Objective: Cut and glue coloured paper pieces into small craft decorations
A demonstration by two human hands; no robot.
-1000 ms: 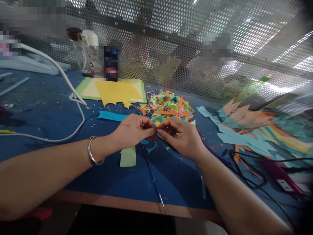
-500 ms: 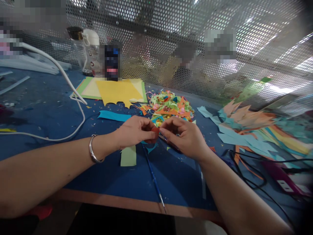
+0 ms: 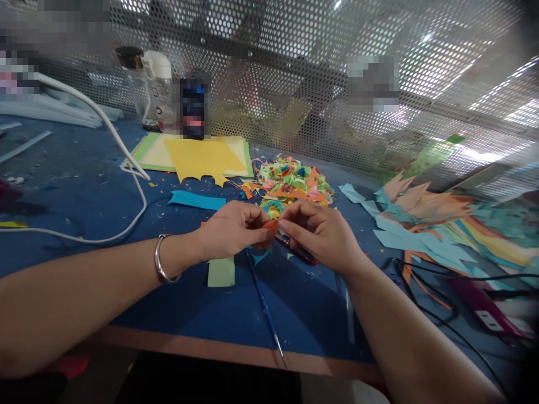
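A small orange piece of paper is pinched between the fingertips of both hands. My left hand, with a silver bangle on its wrist, is closed on its left side. My right hand has thumb and index finger closed at its right edge. Beneath the right hand lies a dark red object, mostly hidden. On the blue table below the left hand is a pale green paper strip. A thin blue-handled tool with a metal tip points toward the table edge.
Beyond the hands is a heap of colourful paper scraps. A blue strip and stacked paper sheets lie left of it. Pointed paper cutouts, black cables and a purple power strip are rightward. A perforated panel stands behind.
The fingertips have shifted slightly, the right hand a little rightward, and more of the orange paper shows between them. Both hands still hold it.
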